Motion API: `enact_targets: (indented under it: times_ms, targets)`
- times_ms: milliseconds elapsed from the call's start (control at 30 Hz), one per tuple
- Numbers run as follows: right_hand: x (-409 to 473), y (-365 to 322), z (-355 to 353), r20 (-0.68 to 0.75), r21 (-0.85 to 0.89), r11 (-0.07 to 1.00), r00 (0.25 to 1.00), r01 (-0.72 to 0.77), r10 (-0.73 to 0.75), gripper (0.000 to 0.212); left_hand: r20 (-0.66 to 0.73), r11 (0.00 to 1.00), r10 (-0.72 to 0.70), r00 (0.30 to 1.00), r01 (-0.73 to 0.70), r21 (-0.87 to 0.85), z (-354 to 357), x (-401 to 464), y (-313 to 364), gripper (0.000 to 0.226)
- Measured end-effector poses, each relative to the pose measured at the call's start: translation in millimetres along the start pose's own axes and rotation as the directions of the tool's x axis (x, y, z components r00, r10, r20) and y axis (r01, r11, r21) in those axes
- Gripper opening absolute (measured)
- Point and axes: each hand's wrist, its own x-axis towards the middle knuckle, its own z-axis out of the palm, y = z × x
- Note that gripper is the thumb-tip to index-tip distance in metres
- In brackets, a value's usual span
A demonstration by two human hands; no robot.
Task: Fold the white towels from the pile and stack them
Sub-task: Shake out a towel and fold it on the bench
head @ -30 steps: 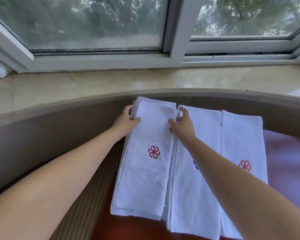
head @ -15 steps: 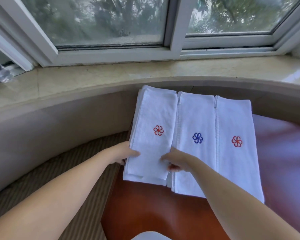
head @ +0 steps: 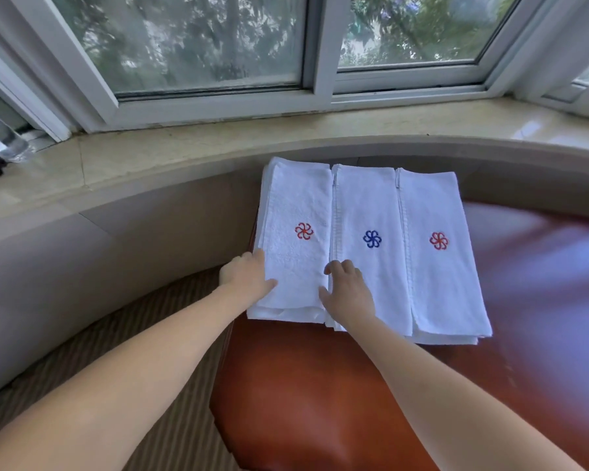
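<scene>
Three stacks of folded white towels lie side by side on the red-brown table [head: 320, 385]. The left stack [head: 296, 212] has a red flower mark, the middle stack [head: 368, 205] a blue one, the right stack [head: 436, 212] a red one. My left hand [head: 244, 275] rests against the left edge of the left stack near its front end, thumb on top. My right hand [head: 346, 287] lies at the seam between the left and middle stacks, fingers loosely bent, touching the left stack's right edge.
A marble window sill [head: 184, 158] curves behind the table under white window frames. A plastic bottle [head: 0, 141] stands on the sill at far left. Striped carpet [head: 170, 334] shows to the left of the table.
Both hands have slid from the far end of the left stack down its sides to its near end. The view has pulled back and all three flower marks show.
</scene>
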Motion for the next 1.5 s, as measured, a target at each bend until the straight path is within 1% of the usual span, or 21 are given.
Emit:
enact_targets:
  times_ms: [67, 133, 200, 233, 300, 367, 433, 533, 600, 633, 700, 767, 833, 900, 1000, 1067, 1167, 1200, 1300, 1400, 1500]
  targets:
    - [-14.4, 5.3, 4.5, 0.040, -0.028, 0.999, 0.999, 0.016, -0.015, 0.045, -0.106, 0.980, 0.194, 0.975, -0.187, 0.071, 9.0, -8.2, 17.7, 0.060]
    - [-29.3, 11.1, 10.0, 0.111, -0.012, 0.999, 0.993, 0.041, -0.039, 0.054, -0.106, 0.929, 0.370, 0.923, -0.366, 0.055, 25.5, -19.8, 39.8, 0.051]
    - [-40.1, 16.8, 15.2, 0.141, -0.014, 0.996, 0.986, 0.090, -0.087, 0.057, -0.073, 0.908, 0.419, 0.905, -0.418, 0.034, 45.4, -31.5, 54.2, 0.055]
    - [-43.0, 18.3, 16.4, 0.133, -0.017, 0.996, 0.987, 0.090, -0.087, 0.056, -0.081, 0.917, 0.398, 0.914, -0.397, 0.033, 51.7, -34.1, 55.4, 0.059]
    - [-45.0, 18.2, 17.5, 0.094, -0.042, 0.996, 0.993, 0.079, -0.075, 0.052, -0.124, 0.962, 0.273, 0.954, -0.274, 0.008, 57.2, -36.3, 50.7, 0.061]
    - [-45.8, 14.6, 19.2, 0.067, -0.085, 0.988, 0.990, 0.131, -0.126, 0.049, -0.160, 0.994, 0.109, 0.981, -0.108, 0.012, 58.1, -38.0, 42.2, 0.049]
    - [-44.5, 9.8, 21.7, 0.075, -0.103, 0.980, 0.984, 0.170, -0.162, 0.045, -0.141, 1.000, 0.005, 0.990, -0.003, 0.008, 63.0, -40.7, 35.4, 0.032]
    - [-39.3, 10.2, 23.5, 0.079, -0.107, 0.987, 0.991, 0.119, -0.111, 0.044, -0.147, 0.996, 0.033, 0.989, -0.045, -0.078, 87.5, -58.8, 30.7, 0.036]
    - [-34.3, 13.2, 23.1, 0.122, -0.074, 0.994, 0.990, 0.084, -0.075, 0.045, -0.158, 0.969, 0.024, 0.987, -0.062, -0.238, 103.1, -72.0, 30.7, 0.045]
    - [-31.9, 14.2, 22.0, 0.148, -0.020, 0.998, 0.988, 0.056, -0.052, 0.046, -0.143, 0.945, -0.001, 0.990, -0.046, -0.325, 109.6, -75.5, 33.1, 0.048]
    - [-27.9, 13.9, 18.2, 0.191, 0.199, 0.979, 0.982, -0.051, 0.012, 0.044, -0.091, 0.890, -0.046, 0.995, 0.000, -0.457, 116.3, -78.8, 41.2, 0.047]
    - [-24.7, 12.1, 14.0, 0.217, 0.422, 0.893, 0.974, -0.155, 0.067, 0.038, -0.100, 0.886, -0.005, 0.995, -0.042, -0.463, 117.8, -78.7, 50.6, 0.041]
    - [-24.9, 10.7, 10.0, 0.210, 0.498, 0.850, 0.975, -0.175, 0.078, 0.033, -0.142, 0.876, 0.087, 0.986, -0.144, -0.460, 119.3, -78.0, 59.0, 0.040]
    - [-27.9, 11.6, 7.2, 0.215, 0.454, 0.880, 0.975, -0.143, 0.047, 0.031, -0.143, 0.850, 0.213, 0.967, -0.255, -0.461, 121.0, -77.7, 65.1, 0.037]
    - [-32.1, 18.7, 8.5, 0.264, 0.243, 0.965, 0.964, -0.095, 0.028, 0.036, -0.062, 0.825, 0.349, 0.935, -0.338, -0.452, 120.4, -78.2, 70.2, 0.028]
    - [-31.3, 23.1, 9.6, 0.223, 0.158, 0.986, 0.975, -0.057, 0.021, 0.038, -0.102, 0.821, 0.301, 0.948, -0.312, -0.478, 112.2, -77.8, 71.9, 0.028]
    - [-34.7, 28.0, 14.4, 0.122, 0.110, 0.991, 0.989, 0.073, -0.087, 0.047, -0.311, 0.859, 0.229, 0.922, -0.342, -0.382, 102.0, -69.5, 71.6, 0.036]
    - [-38.3, 30.6, 16.5, 0.155, 0.070, 0.990, 0.980, 0.119, -0.129, 0.054, -0.290, 0.887, 0.248, 0.924, -0.337, -0.315, 100.1, -67.1, 71.6, 0.045]
    - [-53.7, 41.1, 18.1, 0.361, 0.046, 0.986, 0.917, 0.163, -0.169, 0.067, -0.061, 0.924, 0.316, 0.947, -0.321, -0.209, 98.6, -67.0, 78.0, 0.060]
    - [-68.2, 57.3, 5.4, 0.374, 0.156, 0.985, 0.918, 0.078, -0.132, 0.055, -0.019, 0.913, 0.340, 0.940, -0.335, -0.234, 92.7, -74.8, 95.2, 0.048]
    - [-88.9, 81.7, -18.8, 0.347, 0.140, 0.990, 0.935, 0.022, -0.070, 0.050, -0.016, 0.912, 0.370, 0.929, -0.367, -0.185, 75.4, -88.9, 122.9, 0.036]
